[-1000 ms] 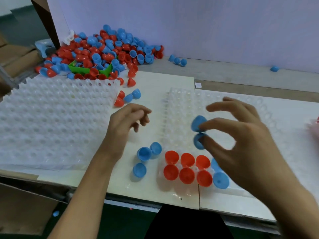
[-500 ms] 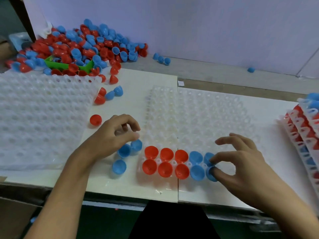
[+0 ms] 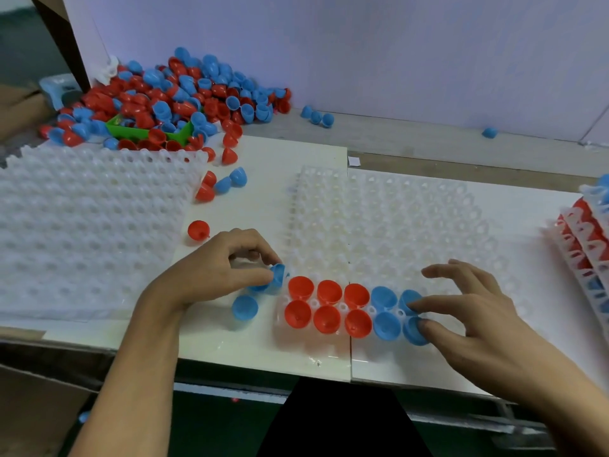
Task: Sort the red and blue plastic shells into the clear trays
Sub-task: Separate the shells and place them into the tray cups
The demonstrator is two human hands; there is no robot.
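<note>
**Filling the near rows of the tray**

While the near rows of the clear tray (image 3: pixel 379 225) fill, I read this as the seating step. My right hand (image 3: pixel 478 324), lower right of the frame, has its grip spread, thumb and forefinger resting on the last blue shells (image 3: pixel 413 328) of a two-row block; six red shells (image 3: pixel 326 306) sit in the pockets to their left. My left hand (image 3: pixel 211 275), lower centre, pinches a blue shell (image 3: pixel 276 275) at the tray's left edge, with another loose blue shell (image 3: pixel 244 307) on the worktop (image 3: pixel 263 199) just below it.

I judge the next move calls for carrying that pinched shell across into the first free pocket beyond the blues. Room is ample: pockets above and right stand open. The worktop's front edge runs close under both wrists, and the mixed pile (image 3: pixel 171 97) sits upper left.
</note>
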